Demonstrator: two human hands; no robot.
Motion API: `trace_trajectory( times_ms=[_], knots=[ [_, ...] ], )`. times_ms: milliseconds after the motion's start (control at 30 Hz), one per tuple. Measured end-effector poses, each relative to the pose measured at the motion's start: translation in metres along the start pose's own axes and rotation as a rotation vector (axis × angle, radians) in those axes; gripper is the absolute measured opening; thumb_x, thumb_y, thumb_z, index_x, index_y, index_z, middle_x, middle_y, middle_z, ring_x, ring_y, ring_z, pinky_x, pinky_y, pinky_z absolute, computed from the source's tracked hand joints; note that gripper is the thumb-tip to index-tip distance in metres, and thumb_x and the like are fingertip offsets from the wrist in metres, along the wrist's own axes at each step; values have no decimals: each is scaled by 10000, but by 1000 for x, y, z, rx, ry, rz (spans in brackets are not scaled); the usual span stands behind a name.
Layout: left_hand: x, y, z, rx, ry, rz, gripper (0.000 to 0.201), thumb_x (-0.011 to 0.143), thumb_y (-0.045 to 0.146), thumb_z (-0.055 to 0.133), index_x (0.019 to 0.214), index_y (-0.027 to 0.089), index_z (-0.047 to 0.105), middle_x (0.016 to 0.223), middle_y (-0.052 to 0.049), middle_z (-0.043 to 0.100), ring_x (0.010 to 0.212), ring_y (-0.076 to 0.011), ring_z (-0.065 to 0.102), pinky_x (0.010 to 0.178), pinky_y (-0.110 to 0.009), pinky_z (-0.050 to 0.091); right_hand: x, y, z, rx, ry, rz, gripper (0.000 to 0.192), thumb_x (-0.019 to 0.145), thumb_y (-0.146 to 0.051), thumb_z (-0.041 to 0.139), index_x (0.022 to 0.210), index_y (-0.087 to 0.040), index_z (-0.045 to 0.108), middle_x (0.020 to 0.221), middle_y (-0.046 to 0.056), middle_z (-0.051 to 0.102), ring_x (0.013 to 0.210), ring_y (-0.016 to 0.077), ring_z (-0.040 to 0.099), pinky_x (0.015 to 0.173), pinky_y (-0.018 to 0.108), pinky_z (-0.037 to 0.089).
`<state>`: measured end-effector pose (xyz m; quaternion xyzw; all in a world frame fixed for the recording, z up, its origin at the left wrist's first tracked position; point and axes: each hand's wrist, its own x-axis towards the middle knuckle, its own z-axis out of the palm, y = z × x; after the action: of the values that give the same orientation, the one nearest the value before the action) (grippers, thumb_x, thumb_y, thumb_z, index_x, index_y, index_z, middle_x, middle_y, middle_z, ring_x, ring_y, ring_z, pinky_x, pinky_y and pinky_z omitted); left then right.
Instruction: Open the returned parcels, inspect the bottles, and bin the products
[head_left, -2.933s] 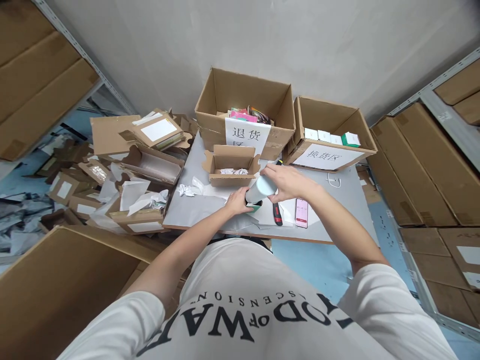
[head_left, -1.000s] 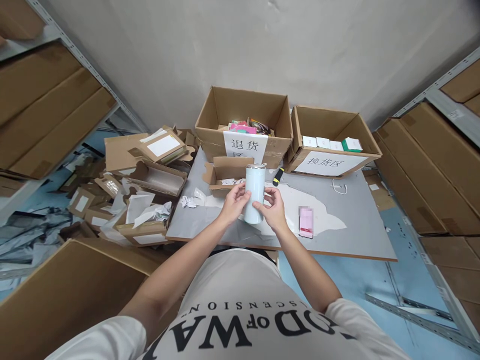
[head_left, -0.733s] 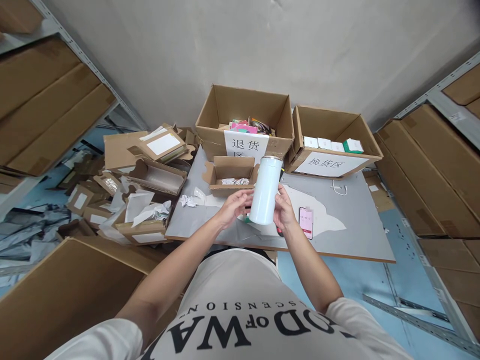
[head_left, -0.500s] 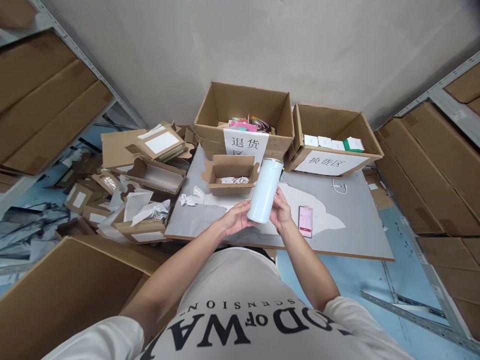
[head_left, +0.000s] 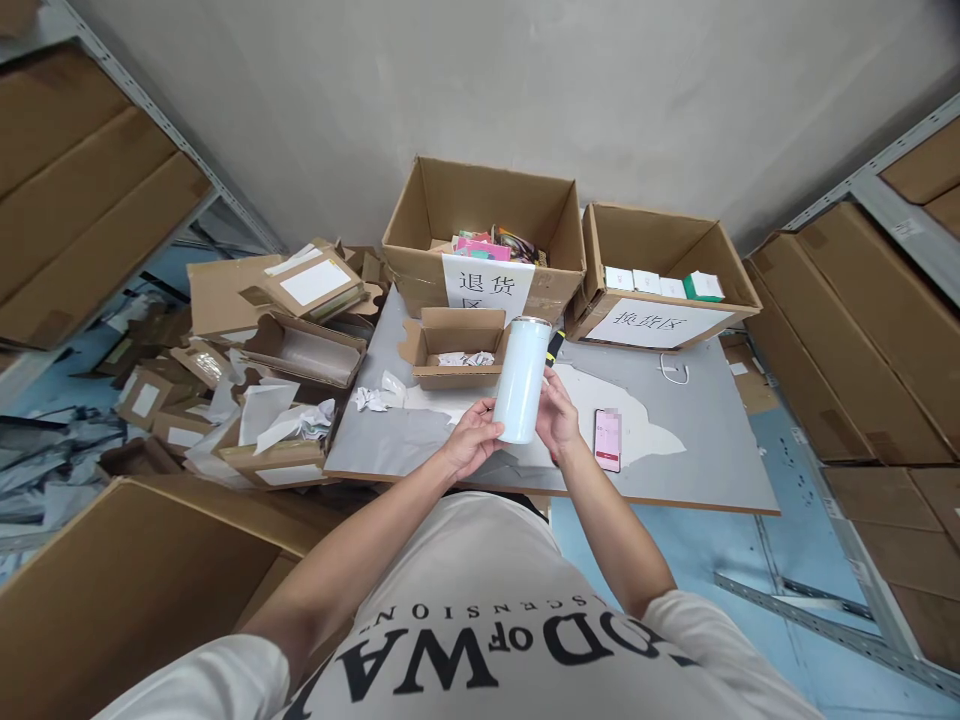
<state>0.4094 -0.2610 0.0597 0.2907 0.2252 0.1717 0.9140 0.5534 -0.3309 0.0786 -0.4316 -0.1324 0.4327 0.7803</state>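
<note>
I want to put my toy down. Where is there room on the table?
The right part of the table is bare, between the phone and the table's right edge. The left part is crowded with the small open box and crumpled paper.

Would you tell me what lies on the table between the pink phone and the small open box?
In the head view, the pale bottle, held upright in the left hand and right hand, stands between the pink phone and the small open box.
</note>
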Motion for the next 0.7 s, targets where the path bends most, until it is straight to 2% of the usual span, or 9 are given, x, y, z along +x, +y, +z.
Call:
trace_trajectory(
  times_ms=[133, 233, 367, 500, 700],
  knots=[
    [2, -3, -4, 119, 63, 117, 560, 511, 226, 873, 958, 200, 536, 939, 0, 633, 767, -117, 616, 709, -263, 497, 7, -15, -4, -118, 40, -75, 423, 695, -459, 704, 1052, -276, 572, 1188, 32, 606, 1031, 183, 585, 815, 307, 493],
    [4, -7, -5, 225, 107, 227, 576, 481, 207, 884, 953, 186, 554, 971, -17, 626, 826, -124, 612, 748, -259, 490, 11, -30, -1, -288, 72, -189, 452, 678, -418, 751, 1067, -283, 567, 1235, 29, 572, 1052, 177, 566, 825, 301, 488],
    [4, -12, 0, 321, 170, 283, 606, 420, 210, 899, 913, 182, 547, 1045, -48, 613, 887, -155, 606, 757, -280, 495, 15, -46, 9, -494, 81, -298, 528, 619, -323, 811, 1087, -288, 570, 1198, 25, 557, 979, 168, 566, 764, 262, 485],
    [3, -18, 5, 370, 244, 329, 634, 392, 229, 904, 909, 190, 538, 1053, -67, 610, 937, -188, 599, 793, -318, 494, 21, -50, 16, -572, 128, -339, 506, 594, -298, 818, 1037, -274, 575, 1082, 14, 559, 855, 142, 551, 674, 226, 473],
    [0, -23, 2, 456, 287, 412, 693, 356, 237, 918, 953, 207, 566, 1035, -61, 597, 986, -208, 562, 807, -304, 475, 30, -44, 18, -513, 134, -235, 465, 625, -370, 785, 1005, -277, 534, 971, -11, 586, 726, 116, 547, 565, 203, 448]
  ],
)
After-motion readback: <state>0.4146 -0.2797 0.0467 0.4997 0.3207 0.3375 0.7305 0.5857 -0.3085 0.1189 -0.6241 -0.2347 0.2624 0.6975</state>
